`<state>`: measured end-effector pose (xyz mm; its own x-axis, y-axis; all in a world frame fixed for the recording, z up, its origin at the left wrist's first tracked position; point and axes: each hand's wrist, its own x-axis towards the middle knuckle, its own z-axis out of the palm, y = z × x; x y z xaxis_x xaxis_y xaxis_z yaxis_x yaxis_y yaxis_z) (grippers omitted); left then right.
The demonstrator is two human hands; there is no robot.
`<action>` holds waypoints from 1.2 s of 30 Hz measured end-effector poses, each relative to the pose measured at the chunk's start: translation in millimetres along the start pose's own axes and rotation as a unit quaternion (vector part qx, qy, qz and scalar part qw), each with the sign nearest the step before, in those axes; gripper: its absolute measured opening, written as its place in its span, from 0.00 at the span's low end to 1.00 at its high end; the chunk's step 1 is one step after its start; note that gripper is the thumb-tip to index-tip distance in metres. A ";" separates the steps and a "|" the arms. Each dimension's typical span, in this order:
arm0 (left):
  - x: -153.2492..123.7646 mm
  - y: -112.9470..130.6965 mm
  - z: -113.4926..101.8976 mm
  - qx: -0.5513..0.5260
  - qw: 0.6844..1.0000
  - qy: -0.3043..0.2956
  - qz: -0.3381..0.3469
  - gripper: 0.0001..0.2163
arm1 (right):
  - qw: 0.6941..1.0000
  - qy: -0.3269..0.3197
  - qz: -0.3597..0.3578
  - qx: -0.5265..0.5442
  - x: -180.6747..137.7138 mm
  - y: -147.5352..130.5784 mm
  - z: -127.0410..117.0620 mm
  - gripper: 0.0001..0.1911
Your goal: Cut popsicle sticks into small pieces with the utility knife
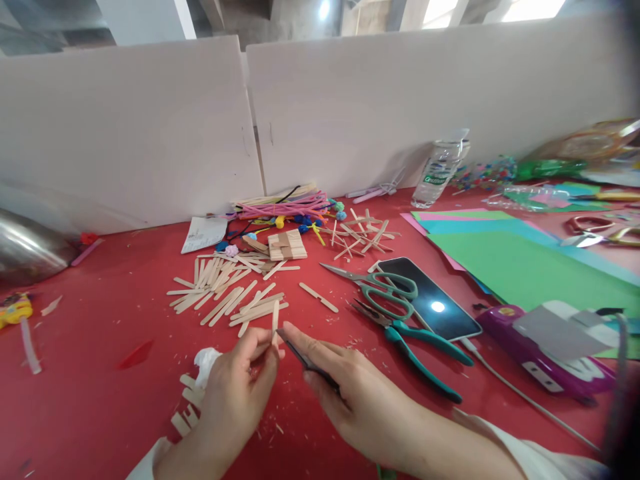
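My left hand [235, 393] pinches a short wooden craft stick [275, 322] upright between thumb and fingers. My right hand [345, 393] grips a thin dark blade [300, 355], whose tip meets the lower end of that stick. Both hands hover low over the red table [100, 373]. Just beyond them lies a loose heap of wooden sticks [225, 290]. Short cut stick pieces [186, 410] and a crumpled white scrap [206, 363] lie under my left wrist.
Green-handled scissors [385, 287], teal-handled pliers [420, 347] and a phone [430, 300] lie right of my hands. Coloured paper sheets [520, 263], a purple glue gun [545, 347], a water bottle [440, 170], pipe cleaners [283, 207] and a glued stick panel [287, 245] lie farther back.
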<state>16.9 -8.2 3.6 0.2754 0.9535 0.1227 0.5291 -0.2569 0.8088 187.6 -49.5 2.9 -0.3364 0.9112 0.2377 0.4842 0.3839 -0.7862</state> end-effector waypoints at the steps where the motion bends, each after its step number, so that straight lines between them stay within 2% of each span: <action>1: -0.4 0.3 -0.4 0.019 1.000 -0.003 0.010 0.06 | 1.000 -0.009 0.005 0.001 0.0 0.6 -0.8 0.29; 5: -0.9 -0.3 0.0 0.043 0.999 -0.026 0.017 0.07 | 0.999 -0.036 0.015 0.024 1.5 1.9 -6.4 0.31; 8: 0.2 -0.4 0.0 -0.012 0.998 -0.054 -0.008 0.08 | 0.997 -0.041 0.013 0.063 4.0 2.1 -11.8 0.31; 10: 1.7 0.7 -1.0 -0.058 0.995 -0.068 -0.034 0.07 | 0.991 -0.061 0.053 0.106 5.9 3.4 -14.8 0.30; 14: 5.1 4.6 -4.9 -0.121 0.988 -0.068 -0.073 0.07 | 0.947 -0.125 0.163 0.247 9.5 10.2 -16.9 0.31; 19: 7.0 7.3 -9.7 -0.187 0.974 -0.073 -0.101 0.07 | 0.908 -0.129 0.143 0.372 13.7 19.7 -14.8 0.31; 23: 7.6 7.1 -12.3 -0.247 0.955 -0.099 -0.129 0.08 | 0.886 -0.140 0.136 0.420 16.0 23.7 -14.4 0.32; 26: 8.4 4.8 -11.8 -0.244 0.956 -0.100 -0.127 0.08 | 0.910 -0.138 0.138 0.366 15.7 22.3 -14.4 0.31; 29: 7.8 1.0 -9.1 -0.173 0.977 -0.072 -0.102 0.07 | 0.956 -0.110 0.123 0.242 14.1 15.7 -13.8 0.30; 31: 6.5 -1.6 -7.2 -0.126 0.987 -0.055 -0.086 0.08 | 0.976 -0.086 0.096 0.175 13.1 10.4 -13.4 0.29; 36: 4.0 -5.0 -4.6 -0.082 0.993 -0.045 -0.070 0.08 | 0.994 -0.043 0.025 0.098 11.1 5.9 -12.3 0.28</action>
<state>11.7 -2.4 2.7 0.2838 0.9579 -0.0433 0.4306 -0.0869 0.8984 196.7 -35.3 7.9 -0.3870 0.9094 0.1524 0.3388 0.2940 -0.8938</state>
